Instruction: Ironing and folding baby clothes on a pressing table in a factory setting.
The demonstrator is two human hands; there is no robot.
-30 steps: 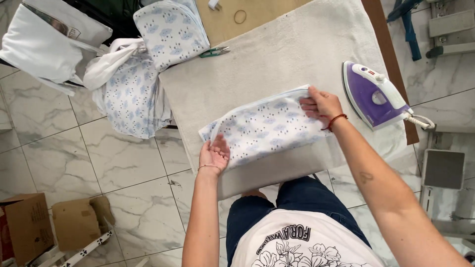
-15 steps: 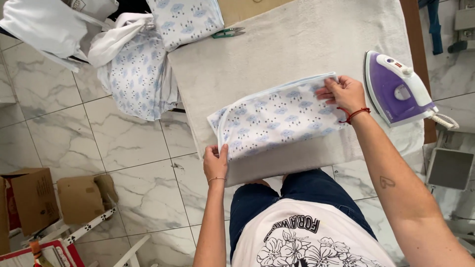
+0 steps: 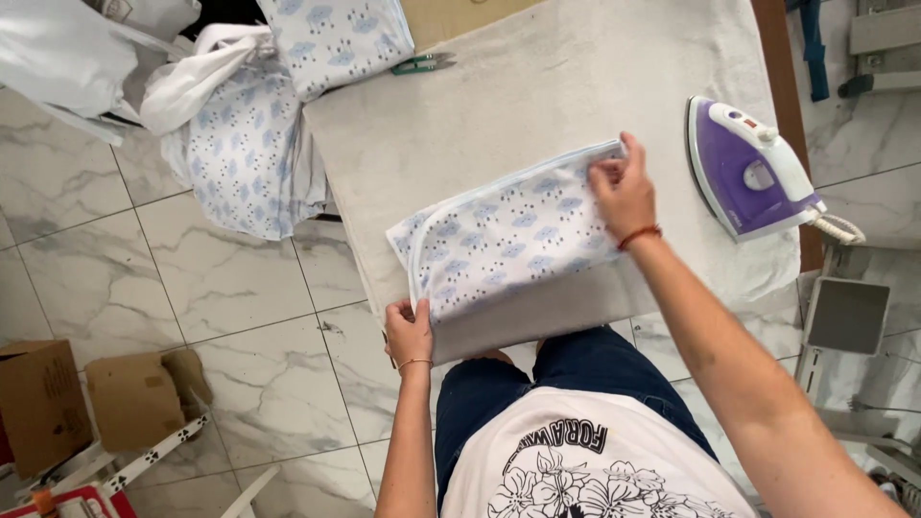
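We see a grey padded worktop (image 3: 537, 86) carrying a folded white cloth (image 3: 499, 240) with a blue cloud print, lying slantwise near its front edge; a pile of like cloth (image 3: 240, 134) hangs off to the left; a purple iron (image 3: 743, 168) lies just right of the cloth; our right hand (image 3: 624, 192) pinches the cloth's far right corner, our left hand (image 3: 410, 331) grips its near left corner; small green snips (image 3: 422, 64) lie at the back

We see a soft, matt printed cotton cloth (image 3: 508, 240) on a felt-like grey padded surface (image 3: 537, 96), a glossy purple plastic iron (image 3: 743, 168), and a polished marble-look tiled floor (image 3: 240, 288).
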